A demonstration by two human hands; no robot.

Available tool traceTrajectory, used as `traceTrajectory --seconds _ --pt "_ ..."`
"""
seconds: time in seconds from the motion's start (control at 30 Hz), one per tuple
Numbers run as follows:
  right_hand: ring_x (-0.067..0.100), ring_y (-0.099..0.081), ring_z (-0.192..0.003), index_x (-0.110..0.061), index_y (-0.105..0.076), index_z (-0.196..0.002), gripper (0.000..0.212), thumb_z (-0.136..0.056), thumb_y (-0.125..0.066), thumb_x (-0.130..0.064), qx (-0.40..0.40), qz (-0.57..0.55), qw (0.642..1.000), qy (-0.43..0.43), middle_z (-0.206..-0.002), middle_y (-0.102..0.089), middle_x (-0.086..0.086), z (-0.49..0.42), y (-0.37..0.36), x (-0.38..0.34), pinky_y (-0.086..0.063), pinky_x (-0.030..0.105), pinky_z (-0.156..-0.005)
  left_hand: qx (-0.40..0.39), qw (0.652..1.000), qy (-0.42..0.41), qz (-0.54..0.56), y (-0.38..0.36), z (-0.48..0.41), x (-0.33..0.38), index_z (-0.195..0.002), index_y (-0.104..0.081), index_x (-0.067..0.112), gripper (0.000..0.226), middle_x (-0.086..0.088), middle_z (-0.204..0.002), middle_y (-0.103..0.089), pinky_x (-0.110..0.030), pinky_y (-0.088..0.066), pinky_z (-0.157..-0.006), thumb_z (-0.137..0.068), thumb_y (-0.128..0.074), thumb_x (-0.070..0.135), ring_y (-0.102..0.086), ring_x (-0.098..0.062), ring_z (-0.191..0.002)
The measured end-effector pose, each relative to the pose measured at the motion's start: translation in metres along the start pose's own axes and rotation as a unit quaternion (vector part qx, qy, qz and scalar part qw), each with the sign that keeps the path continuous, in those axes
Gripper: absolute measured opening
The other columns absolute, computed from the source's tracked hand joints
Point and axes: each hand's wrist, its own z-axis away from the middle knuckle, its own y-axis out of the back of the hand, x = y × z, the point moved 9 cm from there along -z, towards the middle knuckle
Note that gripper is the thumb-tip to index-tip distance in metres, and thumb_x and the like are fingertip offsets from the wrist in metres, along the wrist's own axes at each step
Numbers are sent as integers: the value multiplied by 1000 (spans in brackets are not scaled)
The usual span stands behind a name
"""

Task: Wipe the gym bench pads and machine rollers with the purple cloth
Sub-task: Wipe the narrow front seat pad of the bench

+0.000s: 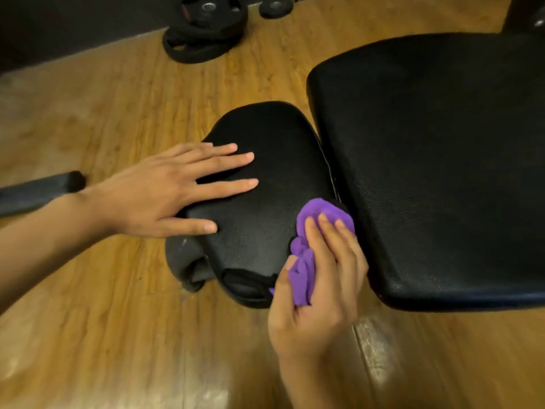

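A small black seat pad [274, 178] sits at the centre, with a larger black bench pad [436, 160] to its right across a narrow gap. My left hand [165, 190] lies flat on the small pad's left side, fingers straight and spread. My right hand [318, 284] holds the bunched purple cloth [312, 246] against the small pad's near right edge, by the gap. The thumb and fingers wrap round the cloth. A grey roller [182, 261] shows under the small pad's near left corner.
The floor [103, 113] is wood-look planks. Black weight plates [203, 33] lie stacked at the top centre, another plate [275, 7] beside them. A black bar end [38, 193] reaches in from the left edge. A dark upright post [525, 13] stands at the top right.
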Motion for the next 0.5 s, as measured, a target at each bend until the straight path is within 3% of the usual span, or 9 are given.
traceTrajectory --seconds 0.07,0.27,0.4,0.5 --pt "34 -51 -137 -5 -61 -130 41 -90 -57 -15 -4 -15 1000 -16 -134 -63 16 2 1 1 -43 47 -113 12 999 31 1 -1 4 6 -165 -26 23 70 -8 -173 -16 -58 -27 -122 -107 -25 63 -18 -31 -159" --pt "40 -48 -138 -2 -57 -131 39 -97 -55 -21 6 -25 999 44 -137 -59 22 14 8 10 -42 52 -113 30 998 49 6 -1 2 14 -163 -31 21 73 -7 -172 -23 -57 -32 -120 -106 -23 65 -23 -28 -158" --pt "31 -29 -153 -7 -47 -144 47 -99 -52 -20 30 -31 996 -72 -159 -37 17 47 3 14 -31 44 -122 44 997 65 -1 -4 7 13 -164 -29 25 74 -4 -171 -25 -55 -33 -120 -104 -24 68 -25 -24 -158" --pt "26 -41 -146 -3 -56 -141 46 -98 -52 -18 32 -21 998 -43 -150 -50 13 25 -5 12 -39 42 -117 50 996 71 -7 -3 11 10 -165 -24 32 71 0 -172 -24 -55 -34 -120 -104 -24 69 -25 -22 -158"
